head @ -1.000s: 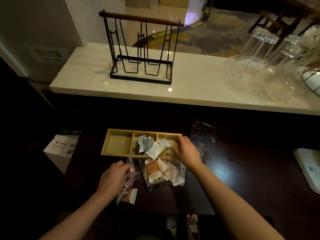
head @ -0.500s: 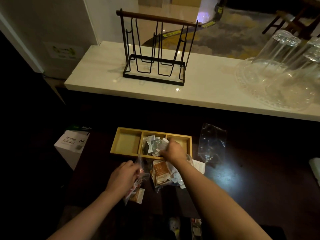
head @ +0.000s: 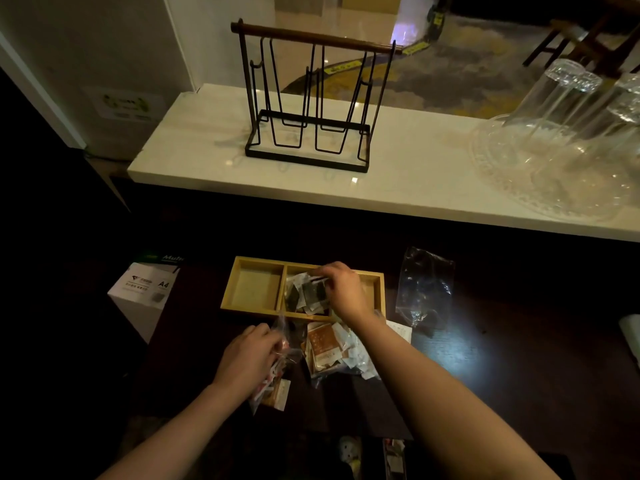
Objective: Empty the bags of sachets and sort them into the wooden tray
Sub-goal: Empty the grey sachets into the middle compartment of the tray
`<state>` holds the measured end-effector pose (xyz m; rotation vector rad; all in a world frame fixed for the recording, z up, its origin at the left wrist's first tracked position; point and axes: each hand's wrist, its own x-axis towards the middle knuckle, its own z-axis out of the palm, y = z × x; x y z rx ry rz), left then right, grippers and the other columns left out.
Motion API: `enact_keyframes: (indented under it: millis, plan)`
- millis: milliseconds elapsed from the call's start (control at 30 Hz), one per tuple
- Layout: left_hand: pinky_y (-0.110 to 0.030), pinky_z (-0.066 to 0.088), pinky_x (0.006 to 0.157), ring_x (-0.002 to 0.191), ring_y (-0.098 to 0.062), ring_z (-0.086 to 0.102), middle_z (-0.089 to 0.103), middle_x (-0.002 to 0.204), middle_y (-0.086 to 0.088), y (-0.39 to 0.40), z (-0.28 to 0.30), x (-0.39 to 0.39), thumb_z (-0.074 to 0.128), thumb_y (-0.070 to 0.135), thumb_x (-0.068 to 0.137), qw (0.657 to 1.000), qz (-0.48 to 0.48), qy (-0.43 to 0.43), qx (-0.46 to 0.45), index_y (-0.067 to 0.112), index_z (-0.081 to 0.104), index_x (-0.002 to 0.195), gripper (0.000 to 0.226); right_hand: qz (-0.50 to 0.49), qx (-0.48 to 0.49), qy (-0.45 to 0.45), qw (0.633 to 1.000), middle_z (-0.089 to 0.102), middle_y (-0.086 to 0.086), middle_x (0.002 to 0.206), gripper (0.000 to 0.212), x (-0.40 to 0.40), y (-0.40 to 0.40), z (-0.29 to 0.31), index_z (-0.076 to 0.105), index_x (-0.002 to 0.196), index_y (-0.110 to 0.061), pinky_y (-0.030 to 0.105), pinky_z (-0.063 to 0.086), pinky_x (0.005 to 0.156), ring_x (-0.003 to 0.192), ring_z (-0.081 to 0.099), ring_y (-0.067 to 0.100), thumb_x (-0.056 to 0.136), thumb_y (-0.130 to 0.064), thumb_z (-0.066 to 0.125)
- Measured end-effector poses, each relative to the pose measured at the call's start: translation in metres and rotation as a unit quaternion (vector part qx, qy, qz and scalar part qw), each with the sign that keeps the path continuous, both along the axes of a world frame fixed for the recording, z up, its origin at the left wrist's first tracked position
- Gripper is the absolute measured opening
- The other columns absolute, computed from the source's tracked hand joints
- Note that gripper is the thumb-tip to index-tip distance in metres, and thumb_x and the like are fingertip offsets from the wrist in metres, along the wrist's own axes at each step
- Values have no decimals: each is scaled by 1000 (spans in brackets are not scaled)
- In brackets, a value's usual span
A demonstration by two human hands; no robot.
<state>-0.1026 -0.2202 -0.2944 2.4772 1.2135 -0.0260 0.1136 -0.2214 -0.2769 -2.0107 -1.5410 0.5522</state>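
The wooden tray has three compartments and lies on the dark table. Its left compartment holds nothing; the middle one holds a pile of dark and white sachets. My right hand hovers over the middle and right compartments, fingertips pinching a dark sachet at the top of the pile. My left hand grips a clear bag of sachets in front of the tray. Another clear bag with brown and white sachets lies between my forearms. An empty clear bag lies right of the tray.
A white A4 paper box stands left of the table. Behind, a raised pale counter carries a black wire rack and upturned glasses on a glass tray. A white slip lies by the tray's right corner.
My right hand moved from the bag up and left over the tray's middle compartment and now pinches a dark sachet. My left hand stays on its bag. The camera shifted closer.
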Motion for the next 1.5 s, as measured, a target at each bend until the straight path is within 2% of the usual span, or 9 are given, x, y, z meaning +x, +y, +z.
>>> enact_keyframes:
  millis: [433, 567, 700, 833, 967, 1133, 1333, 1433, 1500]
  plan:
    - [-18, 41, 72, 94, -5, 48, 54, 101, 14, 3, 0, -1, 64, 27, 85, 1000, -4, -4, -12, 33, 60, 108, 24, 81, -75, -41, 993, 49, 7, 141, 44, -14, -2, -12, 58, 127, -14, 28, 40, 108, 128, 48, 21, 86, 1, 57]
    - [-19, 41, 74, 94, -6, 48, 54, 102, 13, 4, 0, -2, 63, 26, 86, 1000, -4, -5, -19, 33, 60, 109, 25, -103, -40, -12, 994, 57, 7, 125, 42, -13, -5, -17, 56, 124, -12, 32, 52, 89, 111, 57, 23, 84, 2, 57]
    - [-20, 42, 73, 95, -7, 50, 55, 100, 12, 4, 1, -2, 64, 26, 86, 1000, -4, -11, -21, 31, 61, 106, 21, -195, -93, 79, 973, 66, 11, 111, 33, -3, -7, -22, 63, 112, -8, 25, 45, 73, 100, 62, 24, 86, 8, 48]
    - [-20, 44, 73, 94, -5, 50, 55, 98, 15, 3, 3, -3, 64, 27, 86, 999, 13, -23, -36, 32, 61, 103, 19, -108, -104, 133, 980, 65, 11, 120, 38, -8, -7, -22, 63, 119, -10, 31, 53, 88, 107, 62, 24, 88, 6, 47]
    - [-16, 40, 70, 90, -2, 49, 50, 94, 18, 3, 7, -2, 65, 25, 86, 996, 48, -36, -63, 32, 60, 97, 15, -75, -95, 100, 988, 64, 11, 123, 33, -9, -12, -22, 60, 122, -10, 34, 52, 94, 110, 62, 23, 91, -2, 52]
    - [-16, 44, 69, 83, -2, 53, 52, 92, 14, 3, 10, -6, 68, 18, 83, 989, 94, -65, -91, 32, 53, 80, 20, -125, -42, 123, 984, 67, 7, 109, 27, -15, -20, -7, 64, 109, -12, 35, 56, 84, 95, 65, 19, 92, 0, 48]
    - [-33, 49, 60, 72, -7, 55, 53, 80, 11, 3, 16, -18, 74, 12, 75, 981, 108, -130, -92, 27, 49, 72, 29, -17, -217, 321, 922, 69, 4, 84, 26, -61, -29, 17, 60, 103, -9, 25, 59, 63, 67, 69, 14, 93, -32, 56]
    - [-35, 42, 54, 65, -10, 53, 51, 73, 7, 0, 17, -17, 73, 10, 74, 975, 131, -152, -98, 27, 41, 70, 36, 18, -228, 262, 937, 66, -4, 76, 30, -82, -29, 17, 60, 90, -18, 14, 48, 52, 64, 64, 7, 84, -47, 65]
    - [-29, 37, 50, 62, -9, 50, 50, 70, 5, -1, 17, -16, 71, 3, 72, 971, 142, -160, -102, 28, 38, 69, 42, 34, -237, 189, 952, 66, 1, 87, 31, -88, -28, 16, 63, 96, -16, 18, 43, 58, 78, 63, 13, 81, -43, 68]
